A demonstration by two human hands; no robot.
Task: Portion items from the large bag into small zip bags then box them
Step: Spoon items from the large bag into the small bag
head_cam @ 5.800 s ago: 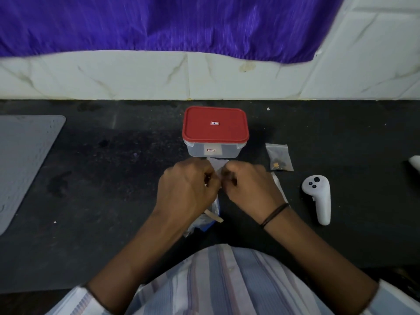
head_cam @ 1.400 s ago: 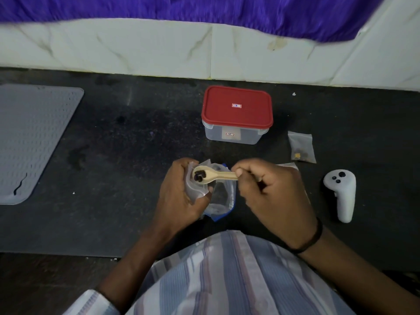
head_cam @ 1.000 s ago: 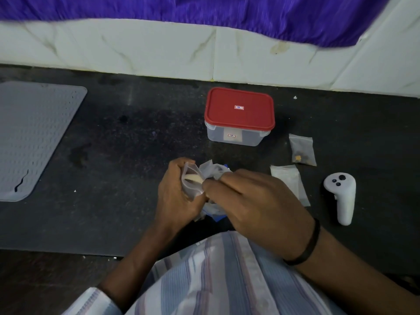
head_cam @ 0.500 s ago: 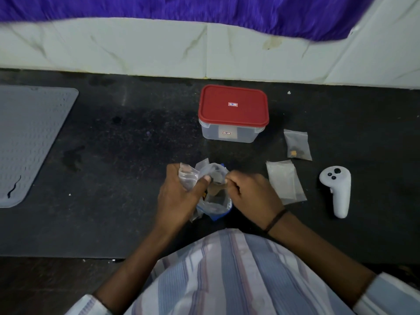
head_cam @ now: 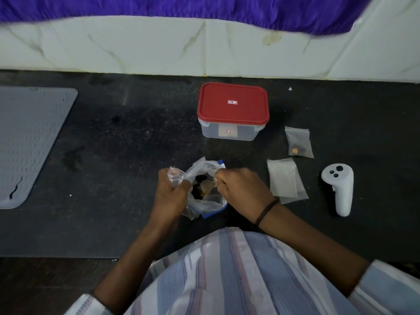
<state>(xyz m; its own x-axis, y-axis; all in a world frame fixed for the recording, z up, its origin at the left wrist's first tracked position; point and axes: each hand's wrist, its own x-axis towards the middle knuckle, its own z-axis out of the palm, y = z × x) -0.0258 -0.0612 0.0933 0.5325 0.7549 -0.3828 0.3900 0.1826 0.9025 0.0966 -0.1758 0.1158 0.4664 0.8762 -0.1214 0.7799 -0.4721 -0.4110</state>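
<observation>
Plastic, large bag (head_cam: 205,189): crumpled and clear with a blue strip, sitting near the front edge of the black counter (head_cam: 118,151), about midway along it, mouth being held open.
Left hand (head_cam: 171,196): fingers curling round the bag's left lip and, it seems, a small clear zip bag (head_cam: 175,177) bunched against it; the folds are too tangled to be sure.
Right hand (head_cam: 241,189): fist closing on the handle of a pale wooden spoon (head_cam: 206,185), whose bowl is dipping among the dark items inside.
Change: a moment ago the spoon was lifting a dark piece above the bags; now it is reaching back into the large bag, so another scoop for the same portion appears to be starting.
Filled zip bag (head_cam: 298,143): lying flat toward the right, a yellow and dark bit showing at its bottom.
Empty zip bags (head_cam: 285,179): stacked just nearer the front edge, waiting.
Box (head_cam: 233,111): red lid on, standing behind the hands toward the back edge; boxing not yet begun.
Writing: small red-and-white stickers on lid and front wall, text too small to read.
White controller (head_cam: 338,187): lying at the right, untouched.
</observation>
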